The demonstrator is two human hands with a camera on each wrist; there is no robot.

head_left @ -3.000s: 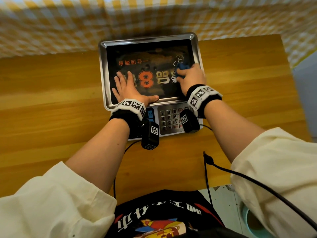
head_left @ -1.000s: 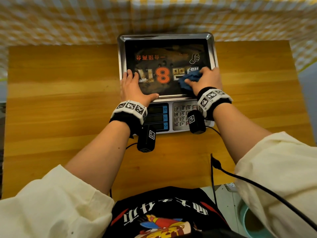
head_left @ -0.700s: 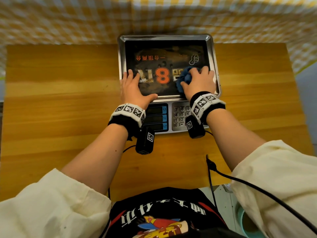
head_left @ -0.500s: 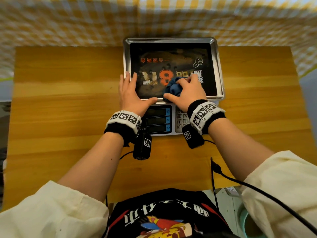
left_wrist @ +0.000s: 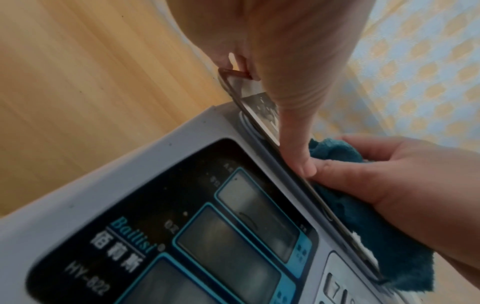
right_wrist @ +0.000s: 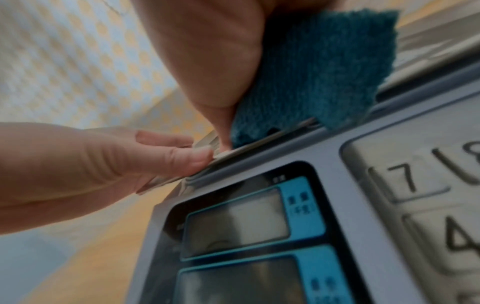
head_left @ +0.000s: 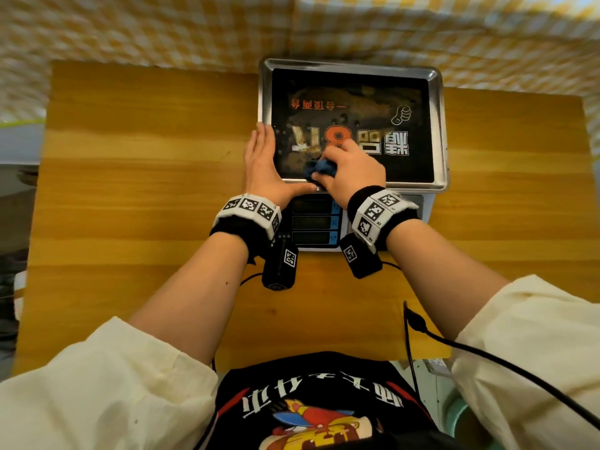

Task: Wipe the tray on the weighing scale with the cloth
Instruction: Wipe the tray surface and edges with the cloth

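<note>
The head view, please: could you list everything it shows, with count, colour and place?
tray: one, silver rim, dark printed sheet with brownish smears inside, on the scale at the table's far edge.
weighing scale: one, grey, dark display windows trimmed blue, under the tray.
cloth: one, blue, bunched at the tray's near edge.
table: one, wooden, orange-brown.
checked fabric: yellow and white, behind the table.
cable: one, black, lower right.
left hand: flat on the tray's left rim, fingers straight.
right hand: grips the cloth.
</note>
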